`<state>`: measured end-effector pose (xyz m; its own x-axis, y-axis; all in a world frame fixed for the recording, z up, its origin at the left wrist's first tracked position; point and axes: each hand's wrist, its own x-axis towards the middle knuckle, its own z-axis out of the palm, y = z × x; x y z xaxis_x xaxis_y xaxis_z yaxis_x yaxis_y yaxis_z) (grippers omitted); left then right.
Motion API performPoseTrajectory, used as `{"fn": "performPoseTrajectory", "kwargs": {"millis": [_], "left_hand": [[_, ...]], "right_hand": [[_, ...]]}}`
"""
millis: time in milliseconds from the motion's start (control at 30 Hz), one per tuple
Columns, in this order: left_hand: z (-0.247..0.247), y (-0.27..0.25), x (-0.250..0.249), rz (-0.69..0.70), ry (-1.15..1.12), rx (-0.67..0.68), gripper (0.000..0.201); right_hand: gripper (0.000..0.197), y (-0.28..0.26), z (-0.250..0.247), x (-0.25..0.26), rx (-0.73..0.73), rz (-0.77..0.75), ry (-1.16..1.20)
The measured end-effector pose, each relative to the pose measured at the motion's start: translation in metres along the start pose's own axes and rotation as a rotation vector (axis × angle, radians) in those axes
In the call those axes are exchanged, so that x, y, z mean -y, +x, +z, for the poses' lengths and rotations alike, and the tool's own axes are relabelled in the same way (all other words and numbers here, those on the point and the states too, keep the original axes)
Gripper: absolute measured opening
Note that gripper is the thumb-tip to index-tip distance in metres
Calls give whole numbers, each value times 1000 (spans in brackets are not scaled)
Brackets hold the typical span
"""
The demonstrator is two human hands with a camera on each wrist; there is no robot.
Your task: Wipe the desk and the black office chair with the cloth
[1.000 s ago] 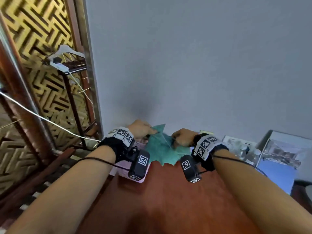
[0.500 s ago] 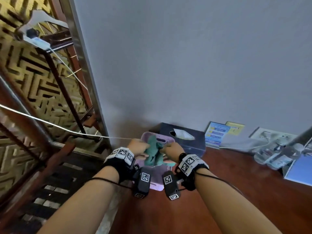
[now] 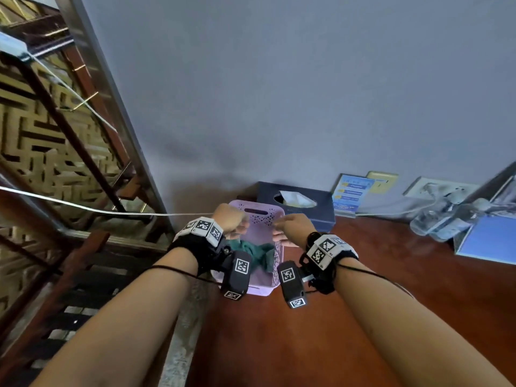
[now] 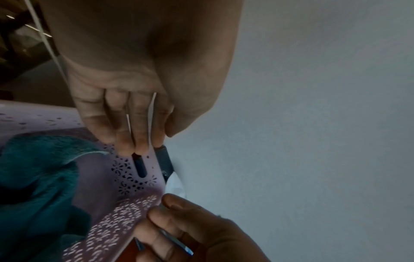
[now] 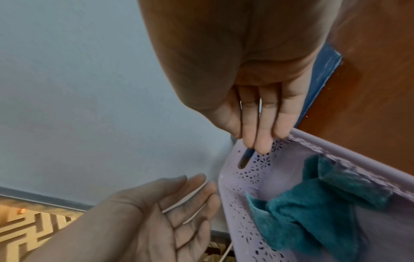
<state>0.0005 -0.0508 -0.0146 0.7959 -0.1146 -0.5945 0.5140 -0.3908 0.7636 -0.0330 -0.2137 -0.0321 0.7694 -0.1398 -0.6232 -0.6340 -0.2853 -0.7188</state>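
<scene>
The teal cloth (image 3: 257,254) lies crumpled inside a lilac perforated basket (image 3: 261,209) at the desk's back left corner. It also shows in the left wrist view (image 4: 38,177) and the right wrist view (image 5: 313,212). My left hand (image 3: 234,222) hovers over the basket's left rim, palm open and fingers relaxed (image 5: 190,200). Above the right rim, my right hand (image 3: 290,227) has its fingers (image 5: 257,127) straight and holds nothing. Neither hand touches the cloth. The red-brown desk (image 3: 279,344) stretches toward me. The black chair is out of view.
A dark tissue box (image 3: 296,205) stands behind the basket against the grey wall. Further right are a blue card (image 3: 351,194), a wall socket (image 3: 435,188), plastic bottles (image 3: 441,222) and a blue folder (image 3: 488,241). A white cable (image 3: 83,208) runs left past a wooden lattice frame.
Both hands bunched the cloth, brought it down into the lilac basket and let it go. The head view tilted down, so more of the desk shows.
</scene>
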Motion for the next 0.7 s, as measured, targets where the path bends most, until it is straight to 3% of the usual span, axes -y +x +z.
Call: {"fn": "performPoseTrajectory", "kwargs": {"millis": [133,200,267,433,567,700], "left_hand": [[15,-47,-31,55,-1,68,30],[25,-78,-47,152,24,25,18],[41,-115,-61,274,-2,-3,11],[103,-226,-82,464,-130,167,10],[143,-308,-96,619,-187,289,6],[160,-378,-112,777,-252,344,12]], "right_hand": [[17,-47,-23,12,-72,-173,-2],[17,-79,-39,15,-94,-250,45],[15,-120,-57,12,-73,-309,233],[19,-233,-111,-15,94,-380,681],[17,-324,-155,-30,-30,-414,743],[17,-413,-181,-37,-69,-540,760]]}}
